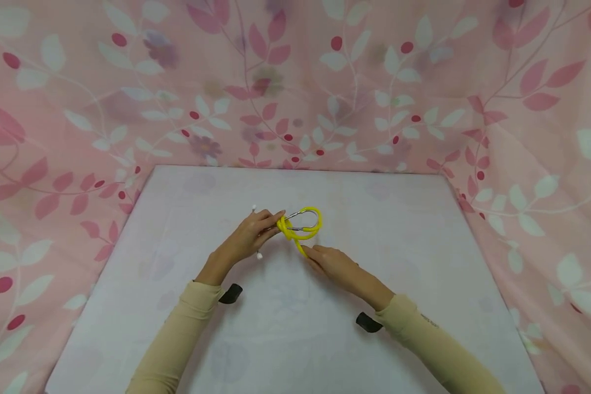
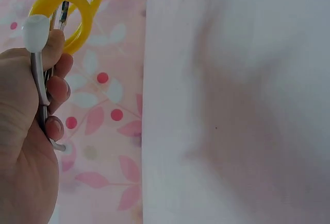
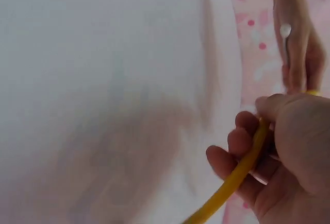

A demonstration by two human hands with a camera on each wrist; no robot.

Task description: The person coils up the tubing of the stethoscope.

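Observation:
A stethoscope with yellow tubing (image 1: 313, 234) is held up over the table. My left hand (image 1: 248, 234) grips its metal ear tubes (image 2: 38, 74), fingers curled round them in the left wrist view. White ear tips (image 1: 259, 255) stick out on both sides of that hand. Beyond its fingertips the yellow tubing forms a loop beside bare metal and is wound around it close to the fingers. My right hand (image 1: 336, 266), lower and to the right, pinches a hanging length of yellow tube (image 3: 234, 180). No chest piece can be made out.
The table is covered with a pale cloth (image 1: 295, 339). A pink curtain with leaves (image 1: 295, 82) surrounds its back and sides. Dark wrist pieces (image 1: 231, 294) project from both forearms, close to the tabletop.

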